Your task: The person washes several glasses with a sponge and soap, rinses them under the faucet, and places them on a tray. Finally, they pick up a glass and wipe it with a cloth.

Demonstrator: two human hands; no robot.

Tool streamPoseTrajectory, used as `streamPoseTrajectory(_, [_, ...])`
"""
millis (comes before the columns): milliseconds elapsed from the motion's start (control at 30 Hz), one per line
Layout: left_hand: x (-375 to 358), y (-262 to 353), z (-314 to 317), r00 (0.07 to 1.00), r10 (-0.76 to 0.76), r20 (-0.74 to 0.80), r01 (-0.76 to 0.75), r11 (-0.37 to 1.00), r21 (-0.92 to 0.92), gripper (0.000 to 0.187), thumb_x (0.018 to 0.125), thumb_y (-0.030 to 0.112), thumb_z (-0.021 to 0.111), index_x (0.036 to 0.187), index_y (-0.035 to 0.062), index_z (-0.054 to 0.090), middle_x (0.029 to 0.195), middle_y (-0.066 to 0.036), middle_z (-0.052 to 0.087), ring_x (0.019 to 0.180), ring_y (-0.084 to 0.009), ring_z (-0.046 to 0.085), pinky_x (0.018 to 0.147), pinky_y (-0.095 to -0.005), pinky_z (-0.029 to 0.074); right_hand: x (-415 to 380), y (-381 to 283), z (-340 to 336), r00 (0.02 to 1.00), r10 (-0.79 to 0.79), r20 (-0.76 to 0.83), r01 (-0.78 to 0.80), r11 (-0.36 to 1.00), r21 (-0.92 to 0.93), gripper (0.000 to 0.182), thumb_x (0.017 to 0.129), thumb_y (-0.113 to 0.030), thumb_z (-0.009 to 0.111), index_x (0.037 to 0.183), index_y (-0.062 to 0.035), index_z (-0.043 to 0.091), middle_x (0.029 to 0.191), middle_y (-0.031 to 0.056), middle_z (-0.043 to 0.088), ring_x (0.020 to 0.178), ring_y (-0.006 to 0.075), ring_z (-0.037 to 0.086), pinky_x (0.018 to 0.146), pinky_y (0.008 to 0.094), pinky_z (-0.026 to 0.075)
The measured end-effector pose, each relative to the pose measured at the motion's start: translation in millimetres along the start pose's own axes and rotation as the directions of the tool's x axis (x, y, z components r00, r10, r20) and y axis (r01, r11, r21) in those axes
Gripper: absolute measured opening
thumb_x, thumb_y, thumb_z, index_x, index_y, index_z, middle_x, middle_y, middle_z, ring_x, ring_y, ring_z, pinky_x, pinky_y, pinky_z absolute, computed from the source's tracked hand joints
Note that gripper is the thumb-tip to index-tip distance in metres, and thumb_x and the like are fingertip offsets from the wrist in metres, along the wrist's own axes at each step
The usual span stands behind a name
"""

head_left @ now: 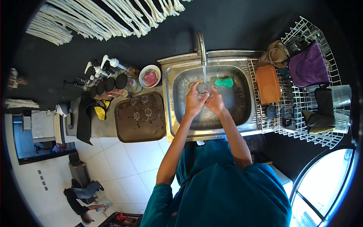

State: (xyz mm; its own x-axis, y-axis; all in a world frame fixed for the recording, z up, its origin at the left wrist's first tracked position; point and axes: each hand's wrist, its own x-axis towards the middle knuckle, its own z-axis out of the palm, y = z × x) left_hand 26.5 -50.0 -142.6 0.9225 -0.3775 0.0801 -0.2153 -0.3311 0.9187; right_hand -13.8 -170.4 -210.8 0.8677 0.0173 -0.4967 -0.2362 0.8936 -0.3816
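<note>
Both my hands are over the steel sink (234, 113), below the running faucet (201, 47). My left hand (194, 101) and my right hand (215, 101) are curled round a small clear glass (203, 89), held between them under the stream. Part of the glass is hidden by the fingers. A green sponge (224, 82) lies in the sink just right of the water. Near my left hand, another clear rim shows faintly in the basin.
A brown tray (124, 130) with several small glasses stands left of the sink, a white bowl (141, 81) and pump bottles (113, 62) behind it. At right, a wire rack (285, 130) holds cloths and glasses. A person (77, 200) is at lower left.
</note>
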Motion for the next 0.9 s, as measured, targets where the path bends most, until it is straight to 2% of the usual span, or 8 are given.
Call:
streamPoseTrajectory(100, [-3.2,7.4,-3.1,0.968,-0.199,0.153,0.212,0.975,-0.073,0.067,0.074,0.021,0.075,0.130,0.0036,0.042,0.110,-0.020,0.062,0.095,-0.0293,0.064,0.083,-0.0376,0.050,1.3,-0.4,0.8,0.998,-0.060,0.023,0.059,0.997,0.042,0.052,0.089,-0.047,0.052,0.122,-0.0077,0.046,0.110,0.0122,0.056,0.095,0.0277,0.058,0.089,0.0430,0.043])
streamPoseTrajectory(300, [-13.3,-26.5,-0.5,0.982,-0.180,0.065,0.181,0.983,-0.011,0.072,0.074,0.024,0.075,0.132,0.0008,0.038,0.117,-0.022,0.058,0.111,-0.0346,0.055,0.094,-0.0389,0.044,-5.4,-9.9,20.2,0.939,-0.345,0.008,0.340,0.921,-0.188,0.054,0.078,-0.022,0.068,0.126,-0.0115,0.045,0.112,0.0092,0.054,0.102,0.0253,0.054,0.089,0.0413,0.043])
streamPoseTrajectory(367, [-15.7,-32.6,-3.8,0.993,-0.113,0.034,0.109,0.988,0.106,0.072,0.074,0.024,0.074,0.132,0.0008,0.038,0.122,-0.022,0.054,0.115,-0.0349,0.052,0.097,-0.0391,0.042,-14.0,-16.2,37.1,0.779,-0.615,0.124,0.498,0.486,-0.718,0.074,0.065,-0.010,0.077,0.130,-0.0129,0.043,0.118,0.0093,0.051,0.107,0.0242,0.051,0.089,0.0386,0.044])
streamPoseTrajectory(400, [-16.0,-33.1,-6.5,0.999,-0.038,0.014,0.034,0.974,0.223,0.072,0.075,0.024,0.074,0.133,0.0008,0.038,0.126,-0.023,0.051,0.120,-0.0353,0.048,0.100,-0.0393,0.039,-14.8,-16.9,40.0,0.782,-0.611,0.127,0.498,0.489,-0.716,0.074,0.065,-0.010,0.077,0.130,-0.0129,0.043,0.118,0.0093,0.051,0.107,0.0242,0.051,0.089,0.0386,0.044])
streamPoseTrajectory(467, [-17.4,-33.1,-8.6,0.998,-0.052,0.027,0.044,0.970,0.240,0.073,0.075,0.023,0.074,0.133,0.0006,0.037,0.129,-0.023,0.049,0.120,-0.0351,0.049,0.100,-0.0398,0.040,-17.3,-19.9,44.7,0.577,-0.705,0.412,0.393,-0.202,-0.897,0.085,0.060,-0.002,0.079,0.134,-0.0170,0.040,0.121,0.0089,0.049,0.097,0.0217,0.055,0.084,0.0358,0.047])
streamPoseTrajectory(500, [-18.0,-33.3,-8.5,0.997,-0.063,0.045,0.050,0.966,0.254,0.074,0.075,0.023,0.075,0.134,0.0005,0.036,0.131,-0.023,0.047,0.120,-0.0348,0.049,0.100,-0.0402,0.040,-14.8,-18.2,43.1,0.579,-0.702,0.414,0.395,-0.203,-0.896,0.085,0.060,-0.002,0.079,0.134,-0.0170,0.040,0.121,0.0089,0.049,0.097,0.0217,0.055,0.084,0.0358,0.047])
streamPoseTrajectory(667, [-19.9,-23.0,-9.3,0.983,-0.176,0.047,0.173,0.983,0.068,0.074,0.075,0.024,0.075,0.134,0.0017,0.036,0.129,-0.022,0.049,0.117,-0.0332,0.052,0.097,-0.0389,0.042,-15.0,-6.8,44.1,0.796,-0.603,0.056,0.494,0.593,-0.636,0.079,0.066,-0.006,0.079,0.133,-0.0147,0.039,0.114,0.0076,0.052,0.099,0.0208,0.053,0.088,0.0368,0.044])
streamPoseTrajectory(900, [-39.3,-24.7,-9.1,0.998,0.005,-0.064,-0.005,1.000,0.010,0.072,0.071,0.028,0.079,0.128,0.0030,0.044,0.119,-0.018,0.059,0.105,-0.0314,0.060,0.085,-0.0380,0.049,-21.6,29.5,-3.2,0.991,-0.131,-0.006,0.129,0.984,-0.122,0.062,0.080,-0.033,0.070,0.132,-0.0156,0.040,0.115,0.0048,0.052,0.101,0.0187,0.055,0.088,0.0369,0.043])
